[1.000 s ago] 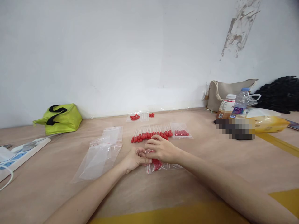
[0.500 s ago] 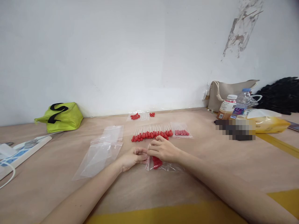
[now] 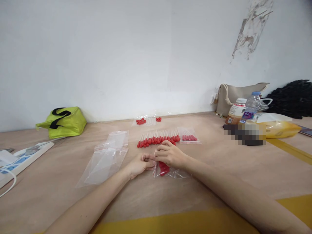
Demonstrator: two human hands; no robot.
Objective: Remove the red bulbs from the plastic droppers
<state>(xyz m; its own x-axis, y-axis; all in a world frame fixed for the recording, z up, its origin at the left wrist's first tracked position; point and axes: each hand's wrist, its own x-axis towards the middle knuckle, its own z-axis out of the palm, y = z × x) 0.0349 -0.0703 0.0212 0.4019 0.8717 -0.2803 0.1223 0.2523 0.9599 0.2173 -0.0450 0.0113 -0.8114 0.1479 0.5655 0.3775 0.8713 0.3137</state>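
A clear zip bag point(image 3: 179, 173) with red-tipped sticks point(image 3: 163, 169) in it lies in front of me. My left hand point(image 3: 143, 164) pinches the bag's open-looking left edge between thumb and fingers. Beside it, my right hand point(image 3: 170, 155) is closed on the same edge, its fingers hiding part of the bag. Just beyond my hands runs a row of loose red-tipped sticks point(image 3: 156, 140). To its right lies a filled zip bag point(image 3: 189, 136) of such sticks. Flat clear bags point(image 3: 102, 164) are spread left of my left hand.
Bags with red pieces point(image 3: 141, 121) lie near the wall. A lime-green bag point(image 3: 67, 123) and a power strip point(image 3: 21, 161) are at left. On the right stand bottles point(image 3: 236, 112), a tissue pack point(image 3: 280, 128) and a beige bag point(image 3: 225, 96). Yellow tape point(image 3: 170, 222) crosses the front.
Both hands stay at the bag's left edge, with only a slight shift of the fingers. My left hand has moved a little to the right.
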